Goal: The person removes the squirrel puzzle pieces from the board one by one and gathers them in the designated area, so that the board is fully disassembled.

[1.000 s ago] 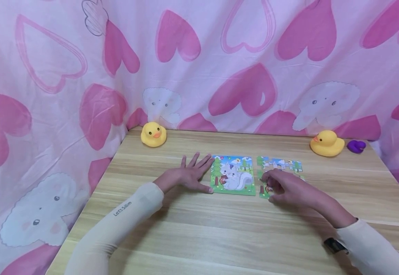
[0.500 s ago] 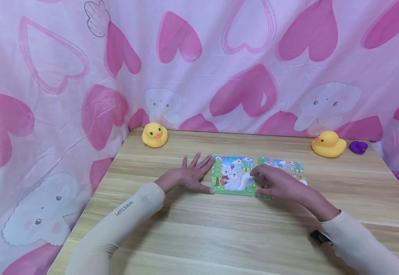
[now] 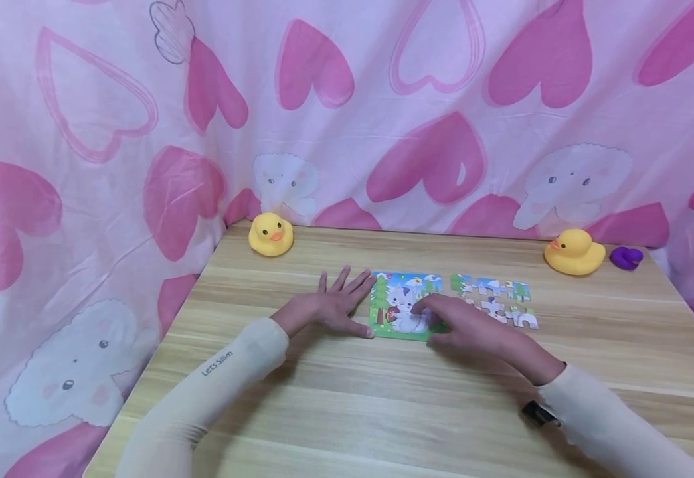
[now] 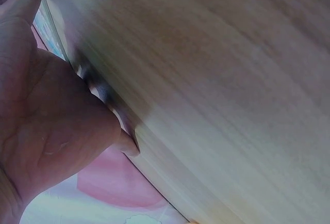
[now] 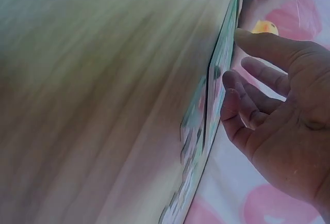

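A square picture puzzle board with a grey-white squirrel on it lies flat on the table. My left hand has its fingers spread at the board's left side, fingertips and thumb at its edge. My right hand is over the board's right part, hiding its lower right corner. In the right wrist view the thumb and loosely bent fingers stand apart near the board, nothing seen between them. Several jigsaw pieces lie in rows right of the board; the right hand hides part of the lower row.
A yellow rubber duck sits at the table's back left. Another yellow duck and a small purple duck sit at the back right. A pink heart-print curtain hangs behind and left of the wooden table.
My right hand has moved left from the loose jigsaw pieces onto the right part of the board, uncovering more of the pieces. My left hand has stayed at the board's left edge.
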Available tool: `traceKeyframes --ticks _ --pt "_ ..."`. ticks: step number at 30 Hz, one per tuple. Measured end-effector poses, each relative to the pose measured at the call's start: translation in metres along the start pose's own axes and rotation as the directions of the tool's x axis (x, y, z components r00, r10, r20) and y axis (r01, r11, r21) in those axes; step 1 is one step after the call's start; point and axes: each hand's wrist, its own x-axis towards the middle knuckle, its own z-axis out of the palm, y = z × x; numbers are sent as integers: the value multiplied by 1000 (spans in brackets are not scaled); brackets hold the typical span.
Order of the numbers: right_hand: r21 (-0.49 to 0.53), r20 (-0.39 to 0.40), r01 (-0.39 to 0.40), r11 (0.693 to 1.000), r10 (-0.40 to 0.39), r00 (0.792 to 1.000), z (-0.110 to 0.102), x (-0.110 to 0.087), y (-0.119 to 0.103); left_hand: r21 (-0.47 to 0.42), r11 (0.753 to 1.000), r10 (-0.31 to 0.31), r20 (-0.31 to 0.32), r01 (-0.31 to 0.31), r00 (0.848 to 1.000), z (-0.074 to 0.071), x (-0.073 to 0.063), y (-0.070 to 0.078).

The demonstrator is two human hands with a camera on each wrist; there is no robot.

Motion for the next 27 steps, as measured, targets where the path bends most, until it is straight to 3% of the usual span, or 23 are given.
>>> traceKeyframes --ticks 14,27 --pt "-84 -33 -69 994 66 997 15 9 -17 19 1000 8 -10 -8 1000 4 -1 -1" --pt "-6 -51 -80 997 80 996 15 20 -16 4 1000 7 -7 -7 1000 2 0 -1"
